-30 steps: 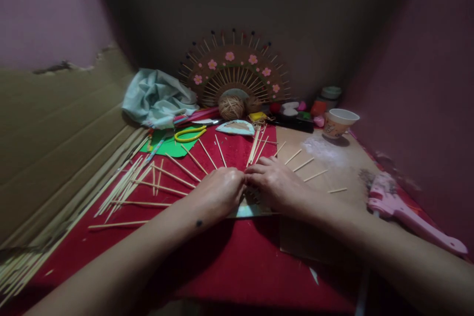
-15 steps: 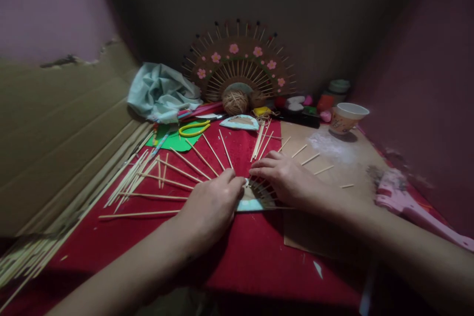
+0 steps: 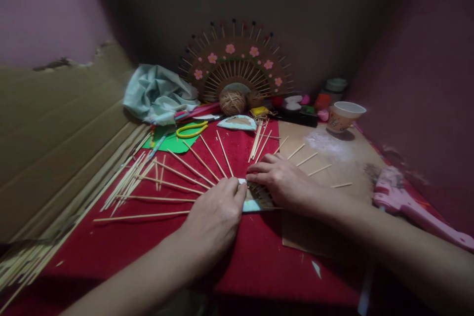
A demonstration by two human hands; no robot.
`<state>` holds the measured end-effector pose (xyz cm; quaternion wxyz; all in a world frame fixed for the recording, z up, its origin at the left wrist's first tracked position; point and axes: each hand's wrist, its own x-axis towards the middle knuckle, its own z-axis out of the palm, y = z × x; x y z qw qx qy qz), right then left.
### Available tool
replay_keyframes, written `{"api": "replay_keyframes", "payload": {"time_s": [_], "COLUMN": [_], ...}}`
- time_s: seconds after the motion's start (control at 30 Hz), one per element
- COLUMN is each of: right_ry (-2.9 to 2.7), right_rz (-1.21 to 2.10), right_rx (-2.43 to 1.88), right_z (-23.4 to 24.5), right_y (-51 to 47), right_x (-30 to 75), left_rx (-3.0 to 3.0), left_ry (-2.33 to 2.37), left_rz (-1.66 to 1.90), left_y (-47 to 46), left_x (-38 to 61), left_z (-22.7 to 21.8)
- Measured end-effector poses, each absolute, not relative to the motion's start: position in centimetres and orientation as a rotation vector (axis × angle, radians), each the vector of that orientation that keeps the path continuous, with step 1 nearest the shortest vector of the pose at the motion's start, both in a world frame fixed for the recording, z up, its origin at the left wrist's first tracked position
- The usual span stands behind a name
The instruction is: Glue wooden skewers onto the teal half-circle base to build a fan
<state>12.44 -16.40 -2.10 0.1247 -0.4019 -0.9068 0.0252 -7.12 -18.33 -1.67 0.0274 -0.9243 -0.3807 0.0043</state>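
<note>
A half-round fan of thin wooden sticks lies on the red cloth, its sticks spreading out from a small base with a pale blue edge. My left hand is closed over the left part of this base, with fingers bent and pressed down; its thumb side faces the middle. Across the right-hand sticks rests my right hand, fingers together and fingertips at the upper middle of the base. The two hands nearly meet there. What lies directly under the fingers is hidden.
Loose sticks lie at left. Behind are yellow-handled scissors, a twine ball, a blue-rimmed half-round piece and a flowered stick fan. At right are a paper cup, cardboard and a pink glue gun.
My left hand has slid slightly right and down over the base, covering more of it. My right hand stays nearly in place. The whole view has shifted a little.
</note>
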Motion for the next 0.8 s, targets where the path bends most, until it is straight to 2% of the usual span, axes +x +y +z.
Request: {"api": "replay_keyframes", "payload": {"time_s": [0.47,0.8], "right_ry": [-2.654,-2.665], "right_rz": [0.073,0.026], "right_rx": [-1.189,-1.195], "right_z": [-2.40,-2.40], "right_y": [-16.24,-16.19], "right_x": [11.99,11.75], "left_rx": [-2.930,-2.946], "left_ry": [-1.076,-1.113], "left_rz": [-0.109,-0.025], "left_y": [-17.83,-17.79], "left_x": [-7.21,-6.90], "left_z": [-2.18,-1.73]}}
